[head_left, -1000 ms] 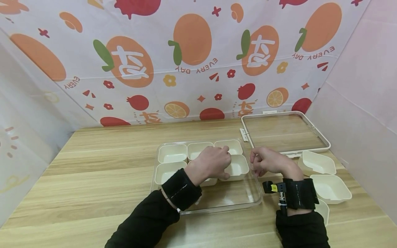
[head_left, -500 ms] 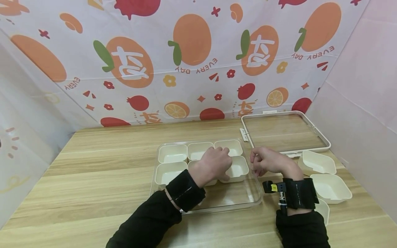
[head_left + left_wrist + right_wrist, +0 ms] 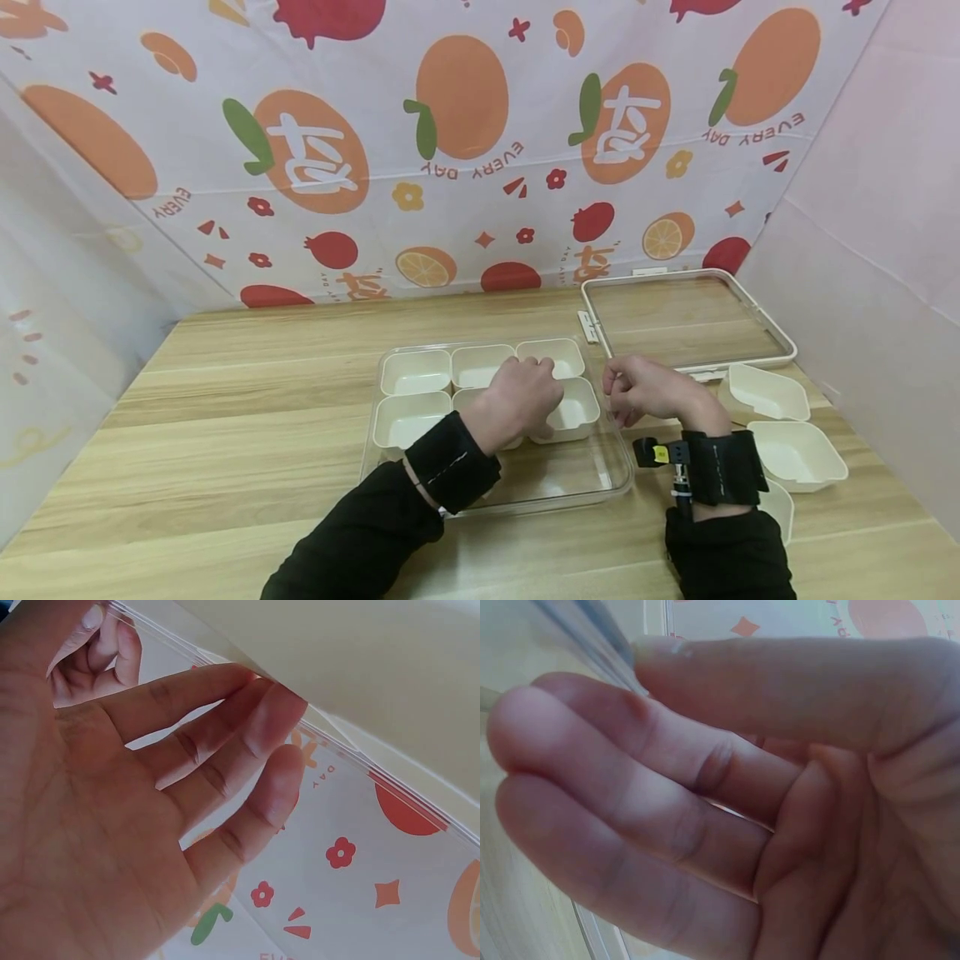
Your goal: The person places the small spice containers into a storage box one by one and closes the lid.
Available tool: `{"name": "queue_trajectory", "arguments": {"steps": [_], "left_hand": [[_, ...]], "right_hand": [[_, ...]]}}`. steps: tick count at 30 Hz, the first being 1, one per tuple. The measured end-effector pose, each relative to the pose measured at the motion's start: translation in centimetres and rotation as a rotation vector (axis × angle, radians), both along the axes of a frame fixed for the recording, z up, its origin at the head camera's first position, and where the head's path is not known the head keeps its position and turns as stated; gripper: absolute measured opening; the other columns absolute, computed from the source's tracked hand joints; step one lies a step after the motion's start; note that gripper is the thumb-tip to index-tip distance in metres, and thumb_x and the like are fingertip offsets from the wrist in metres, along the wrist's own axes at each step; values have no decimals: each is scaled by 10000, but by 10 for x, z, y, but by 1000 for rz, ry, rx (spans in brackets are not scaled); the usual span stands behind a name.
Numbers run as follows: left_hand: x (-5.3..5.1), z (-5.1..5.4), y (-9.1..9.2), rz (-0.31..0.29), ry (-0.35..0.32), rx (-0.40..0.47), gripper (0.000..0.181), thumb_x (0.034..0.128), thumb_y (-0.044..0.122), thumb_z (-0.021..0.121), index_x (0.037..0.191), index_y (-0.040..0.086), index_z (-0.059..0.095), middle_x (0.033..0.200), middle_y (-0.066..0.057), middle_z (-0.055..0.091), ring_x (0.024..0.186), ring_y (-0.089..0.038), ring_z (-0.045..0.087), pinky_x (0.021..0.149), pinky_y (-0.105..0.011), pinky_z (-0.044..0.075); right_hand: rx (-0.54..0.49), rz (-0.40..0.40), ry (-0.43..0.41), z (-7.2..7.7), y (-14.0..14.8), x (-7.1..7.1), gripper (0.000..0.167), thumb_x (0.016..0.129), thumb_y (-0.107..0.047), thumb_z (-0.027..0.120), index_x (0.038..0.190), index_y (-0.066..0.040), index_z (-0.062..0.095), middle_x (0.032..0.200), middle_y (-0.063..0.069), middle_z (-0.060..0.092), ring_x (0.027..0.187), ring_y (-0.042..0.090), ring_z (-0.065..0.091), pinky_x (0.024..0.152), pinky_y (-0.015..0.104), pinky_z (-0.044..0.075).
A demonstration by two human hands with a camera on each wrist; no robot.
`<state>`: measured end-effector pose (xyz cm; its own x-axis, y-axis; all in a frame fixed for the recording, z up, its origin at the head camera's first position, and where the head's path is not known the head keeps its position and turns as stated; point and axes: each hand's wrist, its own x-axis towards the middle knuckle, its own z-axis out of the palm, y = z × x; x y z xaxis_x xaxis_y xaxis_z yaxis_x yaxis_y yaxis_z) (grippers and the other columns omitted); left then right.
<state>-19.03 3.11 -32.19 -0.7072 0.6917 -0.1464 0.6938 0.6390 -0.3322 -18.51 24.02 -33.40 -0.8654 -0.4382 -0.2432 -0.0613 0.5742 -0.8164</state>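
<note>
In the head view, several small cream bins (image 3: 415, 372) stand in two rows inside a clear plastic box (image 3: 555, 502). My left hand (image 3: 520, 398) reaches over the front row and grips the cream bin (image 3: 578, 408) at its right end. Fingertips (image 3: 277, 712) touch that bin's cream wall (image 3: 390, 682) in the left wrist view, while the thumb tip is out of sight. At the box's right side, my right hand (image 3: 648, 388) pinches the clear rim between thumb and forefinger. Its other fingers (image 3: 615, 795) are bent alongside in the right wrist view.
A clear lid with a cream frame (image 3: 783, 346) lies at the back right. More loose cream bins (image 3: 797, 454) stand right of my right wrist, one partly hidden behind it. A fruit-print cloth (image 3: 465, 225) hangs behind the wooden table (image 3: 247, 417).
My left hand has shifted slightly to the right, and the bin it grips has come a little nearer to me. The right hand stays at the box's rim.
</note>
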Motion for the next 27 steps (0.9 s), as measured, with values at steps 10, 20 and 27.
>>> {"name": "queue_trajectory", "arguments": {"steps": [10,20,27], "left_hand": [[4,0,0,32,27,-25,300,839,469,792,848,177,722,956,-24,620,867,-163,629,732,-328,535],[5,1,3,42,24,-62,278,869,448,771,920,176,753,935,-17,612,847,-150,621,743,-314,540],[5,0,3,52,6,-63,250,879,422,766,895,174,737,945,-19,605,863,-151,616,754,-316,543]], "right_hand": [[6,3,9,0,-3,-1,100,881,96,495,951,38,535,733,82,650,662,223,661,646,407,588],[-2,4,-6,2,-3,1,71,915,88,531,932,20,539,720,87,647,651,216,654,636,406,590],[-1,7,-23,3,-4,2,75,900,96,542,927,26,544,717,90,655,641,211,657,630,399,590]]}}
